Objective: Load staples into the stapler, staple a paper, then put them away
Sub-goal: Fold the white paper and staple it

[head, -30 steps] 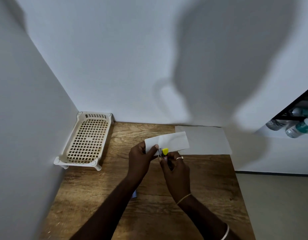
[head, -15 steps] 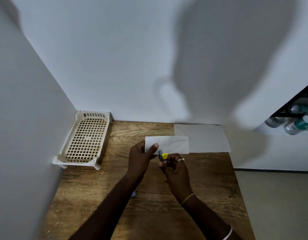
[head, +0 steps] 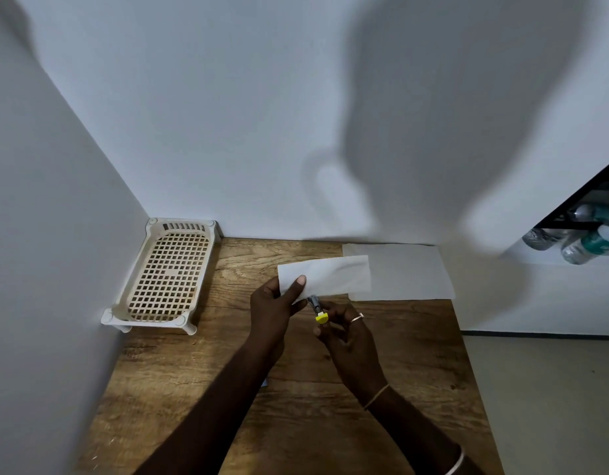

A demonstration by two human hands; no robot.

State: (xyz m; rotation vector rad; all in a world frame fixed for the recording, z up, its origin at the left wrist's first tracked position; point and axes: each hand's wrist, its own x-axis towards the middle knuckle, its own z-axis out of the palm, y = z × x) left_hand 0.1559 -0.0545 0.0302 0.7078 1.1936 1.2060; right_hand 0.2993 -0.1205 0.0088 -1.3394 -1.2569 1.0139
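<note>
Over the middle of the wooden tabletop (head: 296,423), both hands were raised slightly and working together. The left hand (head: 274,305) was closed on the near left corner of a folded white paper (head: 325,277), thumb on top and fingers beneath, with the strip running out to the right, above the wood. The right hand (head: 347,332) was curled around a small stapler (head: 317,306) (metal nose, yellow end cap), gripping it with the nose at the paper's lower edge, just right of the left thumb. Whether the stapler mouth actually enclosed the paper edge could not be determined; the contact point was too small to read. A ring was seen on one right finger and a thin bangle on that wrist.

A second white sheet (head: 405,279) lay flat at the far right of the tabletop, against the back wall, its left part overlapped in view by the held paper. A cream plastic basket (head: 166,275) with a lattice floor stood on short legs in the far left corner, touching the side wall, well apart from the hands. A small pale object showed at the edge of the left forearm, mostly hidden. Bottles (head: 584,240) lay on a shelf beyond the right wall edge.
</note>
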